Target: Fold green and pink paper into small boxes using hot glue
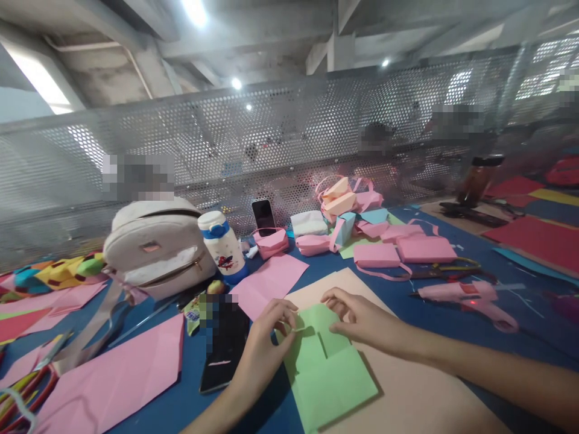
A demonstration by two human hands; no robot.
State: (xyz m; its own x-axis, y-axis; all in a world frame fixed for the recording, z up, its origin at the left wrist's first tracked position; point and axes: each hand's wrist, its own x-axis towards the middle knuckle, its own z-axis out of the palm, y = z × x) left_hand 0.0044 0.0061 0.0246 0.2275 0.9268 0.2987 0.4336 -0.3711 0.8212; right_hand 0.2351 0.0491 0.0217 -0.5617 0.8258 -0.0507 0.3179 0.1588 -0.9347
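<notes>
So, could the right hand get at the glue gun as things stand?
Probably yes: the glue gun lies just beyond the right forearm, with nothing seen on top. The right hand would first have to leave the green paper.

The left hand (270, 330) and right hand (355, 314) face each other, fingers (335, 295) curled, forearms (479, 361) bare.

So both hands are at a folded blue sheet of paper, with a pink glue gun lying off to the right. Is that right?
Not quite: the folded sheet of paper is green, not blue, as the head view shows. The left hand and right hand are at it, and the pink glue gun lies off to the right.
</notes>
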